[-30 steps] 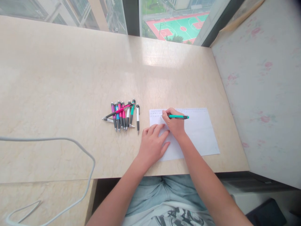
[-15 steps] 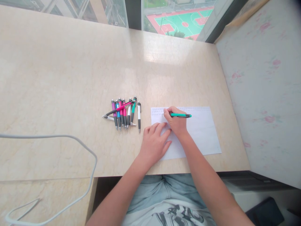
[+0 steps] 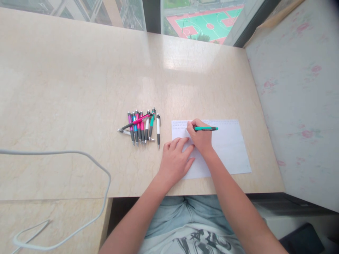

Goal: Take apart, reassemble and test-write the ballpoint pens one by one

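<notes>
A white sheet of paper (image 3: 230, 151) lies on the table with rows of small handwriting along its top edge. My right hand (image 3: 201, 137) is closed around a green and black pen (image 3: 206, 128), its writing end by the start of the third row and partly hidden by my fingers. Flat on the lower left part of the sheet rests my left hand (image 3: 175, 157), fingers spread, holding nothing. To the left of the paper is a group of several pens, with a pink pen (image 3: 139, 120) lying across the others. A white pen (image 3: 158, 130) sits apart at the group's right.
The beige marble-patterned table (image 3: 79, 88) runs back to a window. A floral-patterned wall panel (image 3: 296, 116) borders the right side. A white cable (image 3: 107, 173) loops over the table's left front. Below right is a dark flat object (image 3: 303, 240).
The view has shifted slightly, so everything sits a little further right. My right hand and the pen have moved very slightly along the row; my left hand stays on the paper.
</notes>
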`<move>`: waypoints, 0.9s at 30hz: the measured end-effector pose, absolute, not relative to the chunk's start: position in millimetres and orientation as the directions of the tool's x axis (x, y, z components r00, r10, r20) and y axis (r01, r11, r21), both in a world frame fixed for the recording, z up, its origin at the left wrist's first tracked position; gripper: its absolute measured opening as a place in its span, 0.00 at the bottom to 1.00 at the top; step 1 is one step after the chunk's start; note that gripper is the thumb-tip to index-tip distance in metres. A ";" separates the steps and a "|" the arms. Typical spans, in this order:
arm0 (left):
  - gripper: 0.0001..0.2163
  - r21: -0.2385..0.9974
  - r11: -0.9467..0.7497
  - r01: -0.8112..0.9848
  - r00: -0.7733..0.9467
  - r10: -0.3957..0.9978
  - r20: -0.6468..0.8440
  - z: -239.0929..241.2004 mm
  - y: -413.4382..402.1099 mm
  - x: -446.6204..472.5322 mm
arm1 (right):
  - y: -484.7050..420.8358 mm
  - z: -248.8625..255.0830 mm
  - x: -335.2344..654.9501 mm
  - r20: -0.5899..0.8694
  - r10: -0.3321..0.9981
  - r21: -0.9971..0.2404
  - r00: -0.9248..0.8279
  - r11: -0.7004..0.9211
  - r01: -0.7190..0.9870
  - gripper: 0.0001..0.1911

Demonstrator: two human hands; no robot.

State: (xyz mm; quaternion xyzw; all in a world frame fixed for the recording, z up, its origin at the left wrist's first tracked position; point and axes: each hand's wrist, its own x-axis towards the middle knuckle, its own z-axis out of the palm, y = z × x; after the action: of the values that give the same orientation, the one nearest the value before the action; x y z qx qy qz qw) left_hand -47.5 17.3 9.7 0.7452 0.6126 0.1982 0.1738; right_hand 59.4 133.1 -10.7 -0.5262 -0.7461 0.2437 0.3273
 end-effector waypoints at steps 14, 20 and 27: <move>0.16 0.493 -0.192 0.849 0.169 0.981 0.091 7.4 16.9 -48.4 | 137.0 3.1 77.5 -0.066 0.996 -0.998 -0.060 -0.067 -0.013 0.24; 0.15 0.493 -0.203 0.846 0.169 0.979 0.114 6.7 17.0 -49.4 | 101.7 13.1 114.7 -0.212 0.977 -0.977 0.014 -0.212 0.035 0.24; 0.13 0.481 -0.210 0.851 0.156 0.976 0.149 3.7 18.4 -50.5 | 69.1 13.1 144.7 -0.193 0.971 -0.975 0.143 -0.206 0.087 0.39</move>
State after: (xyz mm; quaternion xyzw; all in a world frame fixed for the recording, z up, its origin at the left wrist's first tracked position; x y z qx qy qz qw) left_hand -50.5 18.4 3.7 0.7466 0.6120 0.2177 0.1436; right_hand 144.7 69.1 13.1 -0.6047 -0.4372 0.4874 0.4535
